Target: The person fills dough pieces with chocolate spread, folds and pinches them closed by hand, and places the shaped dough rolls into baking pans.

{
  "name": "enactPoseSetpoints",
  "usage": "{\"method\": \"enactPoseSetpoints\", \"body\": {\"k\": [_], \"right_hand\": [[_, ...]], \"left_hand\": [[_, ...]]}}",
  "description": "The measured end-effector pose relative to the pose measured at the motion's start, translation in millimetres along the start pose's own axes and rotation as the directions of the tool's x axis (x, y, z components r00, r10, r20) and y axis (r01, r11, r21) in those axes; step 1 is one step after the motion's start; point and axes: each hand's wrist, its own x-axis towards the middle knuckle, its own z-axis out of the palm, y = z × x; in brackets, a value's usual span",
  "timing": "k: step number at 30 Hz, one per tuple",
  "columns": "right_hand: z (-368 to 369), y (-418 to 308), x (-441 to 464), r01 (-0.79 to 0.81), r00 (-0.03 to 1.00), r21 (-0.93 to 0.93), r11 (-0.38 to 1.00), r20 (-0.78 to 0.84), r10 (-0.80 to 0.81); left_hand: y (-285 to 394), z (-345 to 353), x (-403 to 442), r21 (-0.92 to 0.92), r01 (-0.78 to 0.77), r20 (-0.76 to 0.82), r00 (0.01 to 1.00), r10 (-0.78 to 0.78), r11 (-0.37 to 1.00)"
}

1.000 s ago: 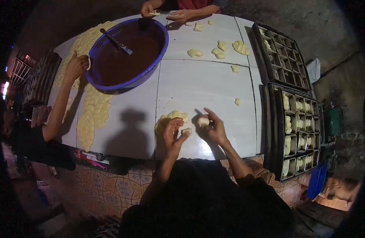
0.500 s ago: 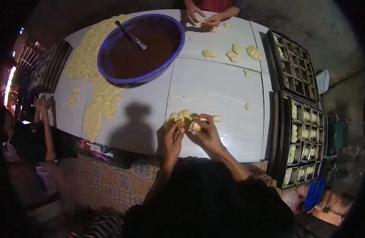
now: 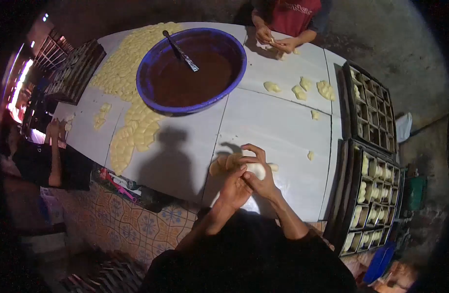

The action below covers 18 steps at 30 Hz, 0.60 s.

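A smooth, pale dough ball point(image 3: 255, 170) sits between my two hands, over the near part of the white table point(image 3: 278, 122). My right hand point(image 3: 264, 181) is wrapped round it from the right. On its left side my left hand point(image 3: 235, 189) presses with bent fingers against the ball and the right hand. Just behind my hands lie several dough pieces point(image 3: 221, 165), partly hidden by them, with the end of another piece point(image 3: 273, 167) showing to the right. Small dough pieces point(image 3: 311, 155) lie farther right.
A blue basin point(image 3: 142, 93) of brown filling holds a spoon point(image 3: 180, 50). Many flattened dough pieces point(image 3: 122, 149) spread around its left side. Dark divided trays point(image 3: 399, 178) stand at right, some compartments holding dough. One person's hands point(image 3: 278, 43) work across the table; another person point(image 3: 55, 132) is at left.
My hands have come together round the dough ball, which now looks rounder and smoother. The view has shifted, so the table appears lower and farther right. The co-worker's arm at left has withdrawn from beside the basin.
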Motion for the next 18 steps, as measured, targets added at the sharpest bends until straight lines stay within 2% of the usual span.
{"method": "enactPoseSetpoints", "body": {"k": [1,2,3,4,5,6,7,8,9,10,11,12,13,14,16,17,18], "right_hand": [[-6.3,5.7,2.2,-0.038,0.999,0.059,0.997,0.011,0.038],[-16.4,15.8,3.7,-0.079,0.997,0.121,0.990,0.021,0.077],[-27.4,27.0,7.1,-0.064,0.998,0.280,0.958,0.033,0.057],[-21.2,4.5,8.4,-0.172,0.985,0.408,0.897,0.054,0.165],[-23.6,24.1,8.2,-0.152,0.987,0.382,0.912,0.004,0.162],[-28.3,44.0,9.1,-0.130,0.987,0.354,0.926,-0.045,0.156],[-35.6,44.6,10.4,-0.188,0.981,0.373,0.909,0.024,0.193],[-33.0,39.2,10.8,-0.194,0.974,0.459,0.867,-0.016,0.227],[-33.2,42.9,10.9,-0.181,0.973,0.452,0.874,-0.050,0.227],[-32.3,43.3,11.9,-0.169,0.970,0.444,0.880,-0.083,0.229],[-26.2,41.1,11.8,-0.163,0.951,0.543,0.824,-0.136,0.277],[-29.8,53.8,8.8,-0.161,0.958,0.549,0.820,-0.112,0.264],[-27.5,56.9,10.0,-0.157,0.955,0.588,0.794,-0.115,0.273],[-25.4,60.1,10.6,-0.154,0.951,0.626,0.765,-0.115,0.286],[-30.6,76.1,5.8,-0.184,0.946,0.586,0.789,-0.113,0.304],[-30.9,72.8,5.8,-0.227,0.921,0.569,0.791,-0.137,0.363],[-31.3,65.0,7.1,-0.277,0.891,0.551,0.787,-0.159,0.425]], "left_hand": [[-0.1,1.5,5.3,0.039,-0.054,0.066,0.996,0.051,0.998],[7.1,-3.7,12.4,-0.130,0.049,0.279,0.960,-0.011,0.990],[22.7,24.2,17.7,-0.013,0.065,0.385,0.921,-0.055,0.998],[41.3,54.3,27.1,0.106,0.068,0.481,0.870,-0.111,0.992],[58.9,29.0,54.7,0.203,-0.030,0.501,0.862,-0.077,0.979],[88.3,44.7,74.7,0.368,-0.184,0.509,0.860,-0.032,0.911],[115.4,65.7,94.0,0.504,-0.373,0.436,0.888,0.144,0.779],[151.3,62.8,123.7,0.730,-0.474,0.391,0.880,0.269,0.492],[187.3,60.1,153.5,0.893,-0.422,0.338,0.857,0.390,0.154],[213.9,58.8,184.6,0.916,-0.174,0.355,0.772,0.528,-0.362],[225.1,49.9,203.7,0.893,0.098,0.218,0.760,0.613,-0.440],[242.2,21.1,231.0,0.802,0.223,0.186,0.787,0.588,-0.554],[249.2,25.2,232.7,0.811,0.274,-0.047,0.911,0.410,-0.516],[249.0,26.1,233.7,0.780,0.235,-0.024,0.937,0.348,-0.580],[248.1,30.5,235.0,0.709,0.138,0.023,0.976,0.218,-0.691],[234.5,16.8,223.8,0.468,-0.009,0.433,0.874,0.220,-0.884],[209.7,40.2,201.3,0.610,0.021,0.409,0.848,0.337,-0.792]]}}
